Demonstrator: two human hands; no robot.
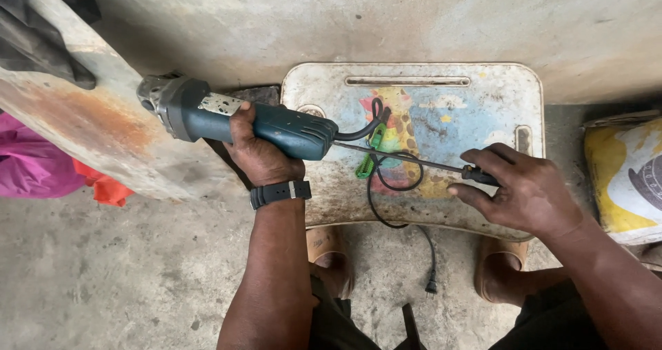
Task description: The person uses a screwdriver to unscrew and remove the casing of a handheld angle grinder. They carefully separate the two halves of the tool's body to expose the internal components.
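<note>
My left hand (256,150) grips the body of a blue-green angle grinder (227,115), holding it level with its grey metal head pointing left. My right hand (524,188) holds the black handle of a long thin screwdriver (407,157). The shaft's tip reaches the rear end of the grinder, where the black power cord (386,184) comes out. The cord loops down over a small worn white table (483,95) with a faded colourful picture, and its plug (431,288) lies on the floor. A green tool (369,158) lies on the table under the shaft.
A rusty pale slab (89,122) leans at the left, with pink and orange cloth (41,171) below it. A yellow and white sack (624,177) stands at the right edge. My feet in tan sandals (500,271) rest on the concrete floor below the table.
</note>
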